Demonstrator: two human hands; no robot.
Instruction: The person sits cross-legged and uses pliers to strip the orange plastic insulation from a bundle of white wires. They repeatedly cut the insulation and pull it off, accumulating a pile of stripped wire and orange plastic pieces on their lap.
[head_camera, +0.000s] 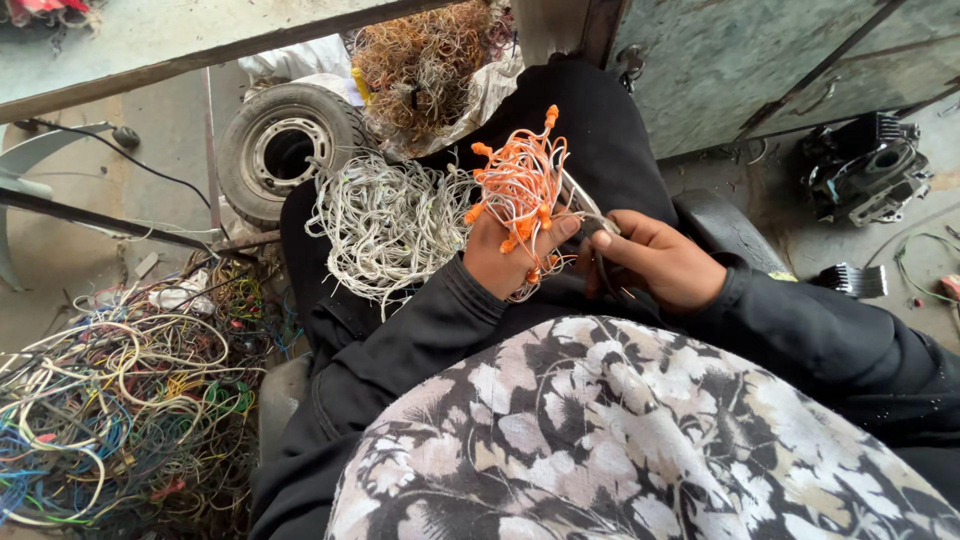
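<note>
— In your lap, your left hand (508, 258) is closed around the orange wire bundle (522, 185); the wires loop over the back of the hand and the thumb presses on them. What does the right hand do?

— Your right hand (655, 262) is just beside it, fingers curled. It seems to pinch some thin grey strands (590, 215) that come out from the bundle, but I cannot tell how firm this pinch is, because the fingertips are turned away.

— And around the hands?

— The white wire tangle (388, 225) lies on your knee, touching the orange bundle on its left side. Beyond it stand a small tyre (285, 150) and a sack of brown wire (425, 65). On the floor at your left is a big pile of mixed coloured cables (120, 400).

— What can go wrong here?

— I think the orange wires can catch in the white tangle, because they touch. If you pull hard, the loops around your left hand may tighten on the skin, or a thin strand may snap. Also the white tangle sits near the knee edge and could slide down to the pile.
</note>
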